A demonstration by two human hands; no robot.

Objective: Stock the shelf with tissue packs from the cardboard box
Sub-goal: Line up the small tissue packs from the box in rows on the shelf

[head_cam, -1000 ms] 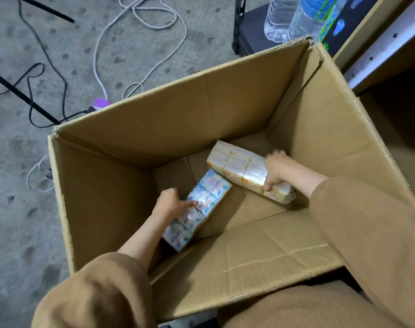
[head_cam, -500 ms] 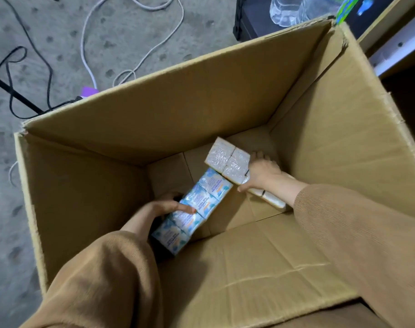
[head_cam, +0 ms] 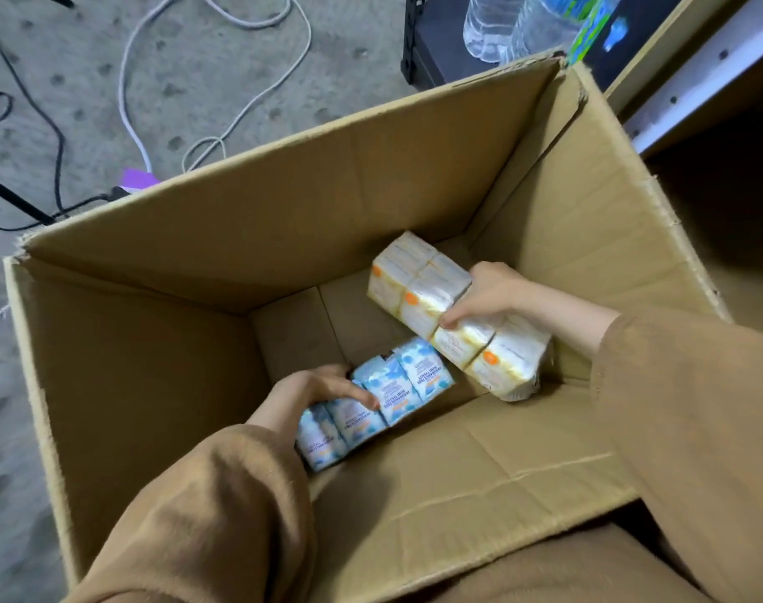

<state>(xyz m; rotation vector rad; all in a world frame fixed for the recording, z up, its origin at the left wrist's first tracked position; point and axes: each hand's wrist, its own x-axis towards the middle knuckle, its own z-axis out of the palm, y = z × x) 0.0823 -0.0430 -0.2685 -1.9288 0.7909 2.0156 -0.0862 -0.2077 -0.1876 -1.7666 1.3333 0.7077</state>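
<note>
Both lifted | left grip (head_cam: 316,396): blue pack (head_cam: 399,385) | right grip (head_cam: 490,293): orange pack (head_cam: 419,282)

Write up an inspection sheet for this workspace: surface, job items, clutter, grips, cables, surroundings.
Surface: concrete floor, speckled with dark marks.
Job's things: cardboard box open on top; blue tissue pack and orange tissue pack inside it, both tilted.
Clutter: purple object on the floor behind the box; what it is cannot be told.
Grips: left hand holds the blue tissue pack; right hand holds the orange tissue pack.
Cables: white cable and black cable loose on the floor beyond the box.
Surroundings: black rack with water bottles; shelf to the right of the box.
</note>
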